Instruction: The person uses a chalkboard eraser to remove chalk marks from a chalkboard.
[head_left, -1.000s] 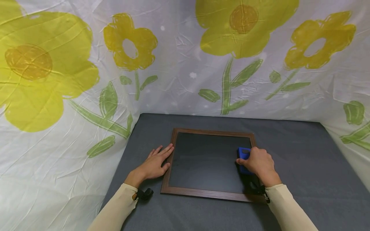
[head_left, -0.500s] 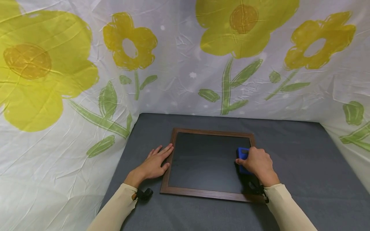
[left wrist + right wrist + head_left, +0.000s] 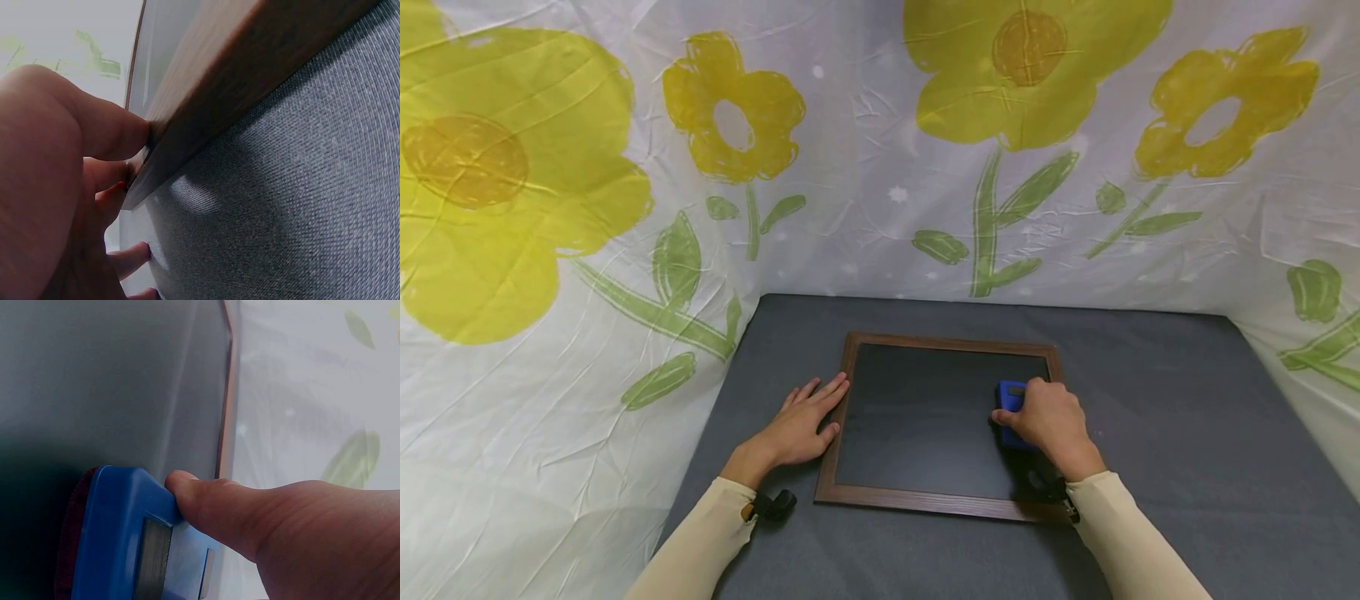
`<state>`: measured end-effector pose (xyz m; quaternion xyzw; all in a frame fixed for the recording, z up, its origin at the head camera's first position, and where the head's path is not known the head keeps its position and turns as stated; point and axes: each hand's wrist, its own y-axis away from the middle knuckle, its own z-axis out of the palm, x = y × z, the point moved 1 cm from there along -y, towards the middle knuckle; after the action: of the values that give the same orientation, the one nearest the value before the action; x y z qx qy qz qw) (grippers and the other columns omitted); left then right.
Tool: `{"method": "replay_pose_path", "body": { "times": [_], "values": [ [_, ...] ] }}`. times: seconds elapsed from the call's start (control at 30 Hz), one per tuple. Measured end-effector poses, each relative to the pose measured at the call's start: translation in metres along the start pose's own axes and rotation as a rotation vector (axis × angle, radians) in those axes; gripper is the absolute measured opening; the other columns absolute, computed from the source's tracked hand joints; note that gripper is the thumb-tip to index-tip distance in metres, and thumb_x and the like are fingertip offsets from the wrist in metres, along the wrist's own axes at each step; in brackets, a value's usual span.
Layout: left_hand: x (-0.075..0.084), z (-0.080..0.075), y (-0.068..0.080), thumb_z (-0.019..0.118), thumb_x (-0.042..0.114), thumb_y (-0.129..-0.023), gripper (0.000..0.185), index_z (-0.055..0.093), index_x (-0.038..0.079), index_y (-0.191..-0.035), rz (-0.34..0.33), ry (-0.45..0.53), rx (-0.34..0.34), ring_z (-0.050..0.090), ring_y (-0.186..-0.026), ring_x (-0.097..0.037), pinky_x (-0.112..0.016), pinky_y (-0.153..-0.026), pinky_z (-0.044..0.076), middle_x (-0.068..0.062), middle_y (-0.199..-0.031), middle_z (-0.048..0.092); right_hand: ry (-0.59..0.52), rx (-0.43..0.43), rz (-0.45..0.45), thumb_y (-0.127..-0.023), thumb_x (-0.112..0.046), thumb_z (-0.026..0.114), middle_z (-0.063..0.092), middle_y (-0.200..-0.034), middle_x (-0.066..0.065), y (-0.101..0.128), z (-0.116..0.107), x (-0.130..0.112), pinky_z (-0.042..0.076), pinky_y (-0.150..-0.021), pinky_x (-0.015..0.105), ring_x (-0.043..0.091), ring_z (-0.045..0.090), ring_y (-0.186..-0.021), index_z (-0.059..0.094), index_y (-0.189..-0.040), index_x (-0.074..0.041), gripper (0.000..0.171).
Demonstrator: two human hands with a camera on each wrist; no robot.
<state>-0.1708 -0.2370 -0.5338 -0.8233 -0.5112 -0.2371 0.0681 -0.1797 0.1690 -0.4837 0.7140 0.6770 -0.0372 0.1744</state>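
A dark chalkboard [image 3: 925,417] in a brown wooden frame [image 3: 940,503] lies flat on the grey table [image 3: 1187,433]. My right hand [image 3: 1047,419] grips a blue eraser [image 3: 1009,398] and holds it on the board's right part. The right wrist view shows the thumb on the blue eraser [image 3: 125,544], with a dark red pad under it on the chalkboard [image 3: 94,381]. My left hand [image 3: 801,425] lies flat on the table, fingers straight against the frame's left edge. In the left wrist view the fingers [image 3: 106,134] touch the wooden frame [image 3: 250,69].
White cloth printed with yellow flowers [image 3: 1030,75] walls the table at the back and on both sides. Grey table surface lies to the right of the board and in front of it. A black strap [image 3: 772,504] sits at my left wrist.
My right hand has slid the blue eraser a little to the left across the board. The left hand has stayed where it was on the frame's edge.
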Motion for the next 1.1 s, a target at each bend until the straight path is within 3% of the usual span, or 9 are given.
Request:
{"method": "replay_pose_path", "body": {
  "times": [0.3,0.73,1.1],
  "values": [
    [-0.002,0.002,-0.001,0.059,0.021,-0.112,0.071,0.029,0.010,-0.175,0.018,0.007,0.005,0.019,-0.166,-0.053,-0.079,-0.128,0.014,-0.008,-0.184,0.021,0.007,0.036,-0.072,-0.091,-0.052,0.088,0.070,-0.092,0.025,-0.004,0.020,-0.049,0.064,-0.067,0.050,0.035,0.069,-0.073,0.067,-0.119,0.016,0.076],
    [-0.002,0.001,-0.001,0.059,0.020,-0.112,0.071,0.029,0.009,-0.175,0.024,0.008,0.010,0.020,-0.166,-0.052,-0.078,-0.129,0.014,-0.008,-0.184,0.021,0.037,0.025,-0.157,-0.092,-0.055,0.086,0.072,-0.096,0.019,-0.012,0.041,-0.120,0.066,-0.069,0.049,0.033,0.072,-0.076,0.071,-0.123,0.010,0.074],
    [-0.002,0.001,-0.001,0.060,0.022,-0.111,0.072,0.029,0.011,-0.175,0.014,0.002,0.006,0.020,-0.167,-0.052,-0.077,-0.129,0.014,-0.006,-0.184,0.021,0.098,0.003,-0.246,-0.094,-0.056,0.084,0.077,-0.112,0.018,-0.013,0.053,-0.169,0.068,-0.077,0.047,0.035,0.078,-0.094,0.075,-0.129,0.003,0.070]
  ]
}}
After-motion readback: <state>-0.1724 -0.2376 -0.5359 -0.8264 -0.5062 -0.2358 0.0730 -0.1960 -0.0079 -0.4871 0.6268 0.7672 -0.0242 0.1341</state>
